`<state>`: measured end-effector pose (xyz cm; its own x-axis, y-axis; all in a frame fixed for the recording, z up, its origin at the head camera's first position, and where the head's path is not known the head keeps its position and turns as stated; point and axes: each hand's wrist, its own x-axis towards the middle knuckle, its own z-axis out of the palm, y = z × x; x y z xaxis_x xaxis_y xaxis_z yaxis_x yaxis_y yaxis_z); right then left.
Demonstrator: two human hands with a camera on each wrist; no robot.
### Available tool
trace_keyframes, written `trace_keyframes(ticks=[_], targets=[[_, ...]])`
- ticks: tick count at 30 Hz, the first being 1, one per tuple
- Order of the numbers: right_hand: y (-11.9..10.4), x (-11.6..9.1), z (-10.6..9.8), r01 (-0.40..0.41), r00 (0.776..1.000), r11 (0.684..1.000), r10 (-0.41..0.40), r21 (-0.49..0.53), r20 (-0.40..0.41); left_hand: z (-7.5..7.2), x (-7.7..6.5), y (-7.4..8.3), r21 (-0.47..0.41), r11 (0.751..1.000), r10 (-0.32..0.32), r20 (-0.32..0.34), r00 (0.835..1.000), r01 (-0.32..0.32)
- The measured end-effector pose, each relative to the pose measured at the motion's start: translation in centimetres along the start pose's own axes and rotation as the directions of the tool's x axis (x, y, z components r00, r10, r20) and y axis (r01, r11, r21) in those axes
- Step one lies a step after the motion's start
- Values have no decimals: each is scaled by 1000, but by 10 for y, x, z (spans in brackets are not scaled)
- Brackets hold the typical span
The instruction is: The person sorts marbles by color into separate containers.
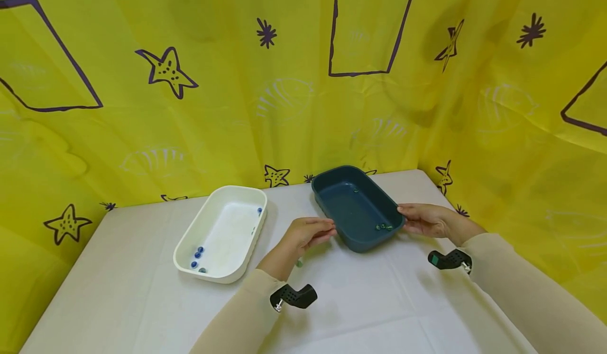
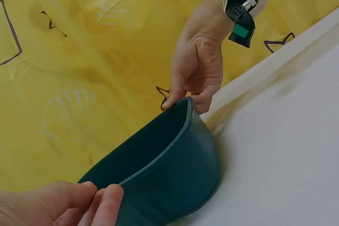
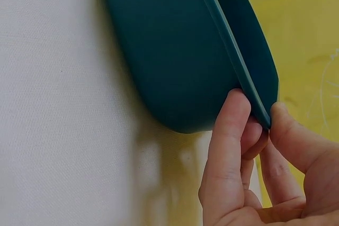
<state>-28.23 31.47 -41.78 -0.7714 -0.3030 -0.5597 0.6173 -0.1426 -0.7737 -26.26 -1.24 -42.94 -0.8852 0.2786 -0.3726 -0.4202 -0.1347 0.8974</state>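
A dark teal plastic tub (image 1: pixel 356 244) is held between both hands at its near end. My left hand (image 1: pixel 305 234) pinches the rim on the left side; in the left wrist view its thumb and fingers (image 2: pixel 112 197) meet at the edge. On the right, my right hand (image 1: pixel 429 219) pinches the rim near the corner, with thumb and fingers (image 3: pixel 233 130) on opposite sides of it in the right wrist view. Several small green marbles (image 1: pixel 383 227) lie in the tub's near right corner, and another marble (image 1: pixel 355 190) sits toward its far end.
Left of the teal tub stands a white tub (image 1: pixel 182 243) with several blue marbles (image 1: pixel 197 255) and a grey-green one (image 1: pixel 202 270). A small pale green thing (image 1: pixel 299 262) lies by my left wrist. A yellow patterned curtain (image 1: pixel 213 133) hangs behind the white-covered table (image 1: pixel 118 291).
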Motion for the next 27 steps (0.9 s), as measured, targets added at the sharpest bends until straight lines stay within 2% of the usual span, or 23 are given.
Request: trace_keyframes(ticks=[8, 14, 17, 21, 27], targets=[[0, 0, 0, -6, 1000, 1000, 6, 3, 0, -22, -15, -2, 63, 998, 1, -31, 1000, 1], [0, 0, -1, -8, 1000, 1000, 8, 6, -1, -38, -32, -7, 161, 987, 31, -79, 996, -18], [0, 1, -1, -7, 1000, 1000, 7, 6, 3, -43, -40, -11, 235, 971, 68, -99, 993, -43], [0, 1, 0, -8, 1000, 1000, 8, 9, 3, -49, -49, -16, 339, 935, 146, -110, 983, -101], [0, 1, 0, -16, 1000, 1000, 16, 5, -9, -56, -55, -24, 434, 888, 226, -130, 965, -150]])
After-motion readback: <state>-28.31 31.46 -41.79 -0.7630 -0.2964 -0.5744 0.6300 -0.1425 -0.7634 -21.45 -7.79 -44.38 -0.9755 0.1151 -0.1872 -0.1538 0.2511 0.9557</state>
